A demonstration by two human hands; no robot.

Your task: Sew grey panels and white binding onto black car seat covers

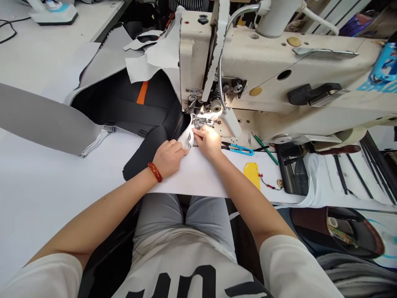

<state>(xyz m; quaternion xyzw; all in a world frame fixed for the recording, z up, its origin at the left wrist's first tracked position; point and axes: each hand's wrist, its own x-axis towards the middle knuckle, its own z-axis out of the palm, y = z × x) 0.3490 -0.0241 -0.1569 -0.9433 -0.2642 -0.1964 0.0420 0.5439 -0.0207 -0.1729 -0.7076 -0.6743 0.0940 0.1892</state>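
Note:
A cream sewing machine stands at the back right, its needle area lit. My left hand, with a red bracelet at the wrist, is closed on a small white fabric piece that lies over black fabric. My right hand pinches the same white piece just in front of the presser foot. The black fabric, with an orange stripe, runs back and left from the needle.
Large grey fabric panels lie left on the white table. Blue thread snips, a green pencil and a yellow tag lie right of my hands. A dark tray sits further right. White scraps lie behind.

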